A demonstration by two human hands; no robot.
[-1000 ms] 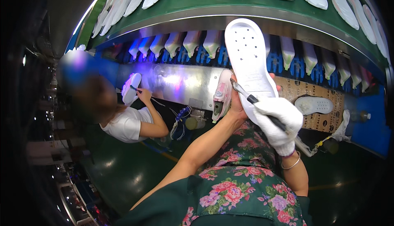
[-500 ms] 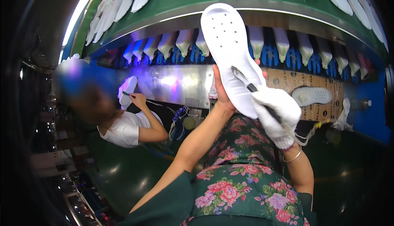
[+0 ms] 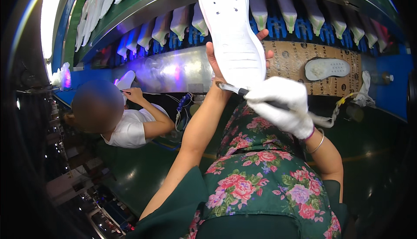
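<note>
A white shoe sole [image 3: 232, 35] with small holes in its far part lies across my bare left hand [image 3: 212, 59]. That hand grips it from beneath, thumb at the left edge and fingertips showing past the right edge. My right hand [image 3: 284, 105], in a white knitted glove, is closed round the dark handle of a brush [image 3: 236, 90]. The brush's metal neck points left. Its tip is at the sole's near end, close to my left wrist; whether it touches the sole I cannot tell.
Another sole [image 3: 328, 69] lies on a brown cardboard sheet [image 3: 286, 59] at right. White shoe uppers [image 3: 282, 11] hang in a row under the green conveyor [image 3: 134, 11]. A pale hose [image 3: 334, 113] trails beside my right hand. A co-worker [image 3: 130, 126] works at left with a sole.
The brush has moved from the sole's middle to its near end. The sole sits higher in the picture, and the whole view has shifted somewhat.
</note>
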